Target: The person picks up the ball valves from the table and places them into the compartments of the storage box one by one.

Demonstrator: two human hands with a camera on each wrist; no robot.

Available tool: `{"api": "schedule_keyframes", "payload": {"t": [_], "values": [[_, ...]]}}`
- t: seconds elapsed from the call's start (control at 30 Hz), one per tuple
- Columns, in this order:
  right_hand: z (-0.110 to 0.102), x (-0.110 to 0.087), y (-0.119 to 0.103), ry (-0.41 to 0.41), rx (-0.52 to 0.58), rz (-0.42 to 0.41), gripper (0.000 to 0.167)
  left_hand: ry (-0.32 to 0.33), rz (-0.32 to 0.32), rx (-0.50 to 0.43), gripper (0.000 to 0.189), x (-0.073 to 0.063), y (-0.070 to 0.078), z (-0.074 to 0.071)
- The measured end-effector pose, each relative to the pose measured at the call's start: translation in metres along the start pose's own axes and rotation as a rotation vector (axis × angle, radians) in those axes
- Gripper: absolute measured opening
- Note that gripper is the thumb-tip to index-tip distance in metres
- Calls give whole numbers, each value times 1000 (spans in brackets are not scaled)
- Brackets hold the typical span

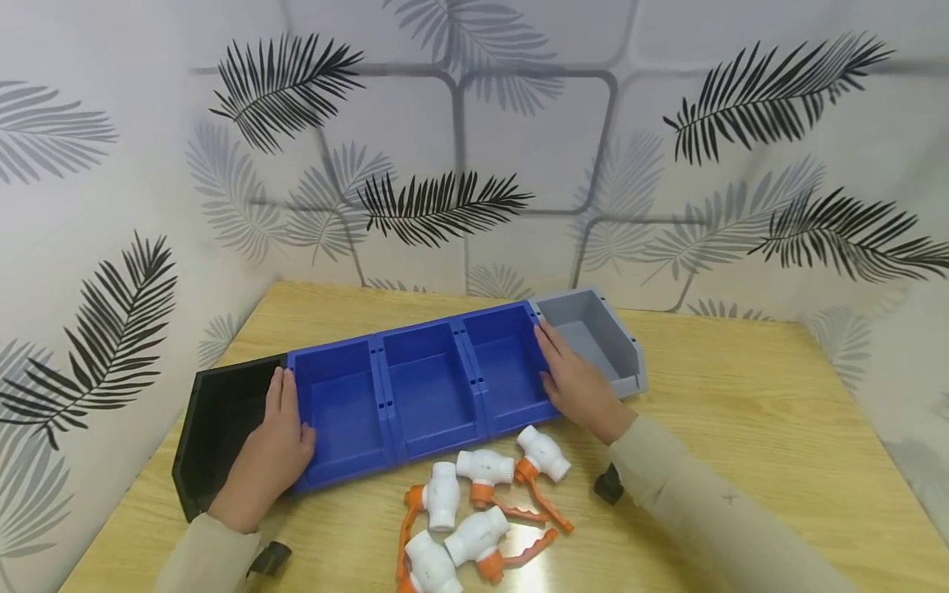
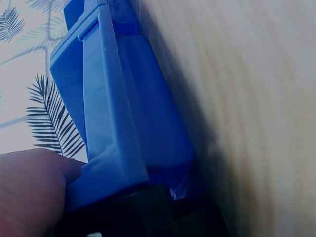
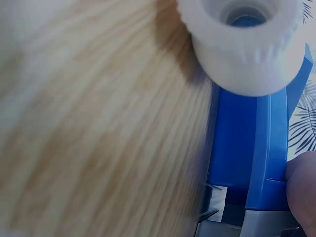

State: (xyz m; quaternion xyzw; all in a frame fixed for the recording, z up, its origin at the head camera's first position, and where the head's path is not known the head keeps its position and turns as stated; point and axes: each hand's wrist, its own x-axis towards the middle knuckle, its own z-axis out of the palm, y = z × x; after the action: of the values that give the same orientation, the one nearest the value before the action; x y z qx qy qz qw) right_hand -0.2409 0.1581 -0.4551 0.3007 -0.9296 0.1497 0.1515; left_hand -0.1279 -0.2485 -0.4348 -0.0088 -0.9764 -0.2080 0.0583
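Note:
A joined row of open bins runs across the table: a black bin (image 1: 203, 432) at left, three blue bins (image 1: 432, 403), and a grey bin (image 1: 589, 333) at right. My left hand (image 1: 268, 457) rests where the black bin meets the first blue one, fingers straight and thumb on the blue side. At the seam of the last blue bin and the grey one, my right hand (image 1: 582, 387) lies with fingers extended along the wall and thumb toward the blue. In the wrist views, the left thumb (image 2: 34, 190) and right thumb (image 3: 302, 185) touch the blue rims.
Several white ball valves (image 1: 442, 497) with orange lever handles lie on the wooden table (image 1: 741, 395) in front of the bins. One valve's white end (image 3: 247, 64) looms near the right wrist camera. A leaf-patterned wall (image 1: 519, 140) stands behind the table.

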Motion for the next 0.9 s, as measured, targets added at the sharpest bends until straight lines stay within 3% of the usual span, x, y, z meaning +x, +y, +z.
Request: {"api": "schedule_keyframes", "payload": {"t": [0.23, 0.43, 0.9], "values": [[-5, -8, 4, -10, -1, 56, 69, -46, 35, -10, 75, 18, 3, 2], [-12, -14, 7, -19, -2, 127, 68, -49, 62, -11, 75, 34, 8, 9], [-17, -29, 20, -8, -19, 180, 70, -79, 98, 14, 77, 63, 21, 20]]}}
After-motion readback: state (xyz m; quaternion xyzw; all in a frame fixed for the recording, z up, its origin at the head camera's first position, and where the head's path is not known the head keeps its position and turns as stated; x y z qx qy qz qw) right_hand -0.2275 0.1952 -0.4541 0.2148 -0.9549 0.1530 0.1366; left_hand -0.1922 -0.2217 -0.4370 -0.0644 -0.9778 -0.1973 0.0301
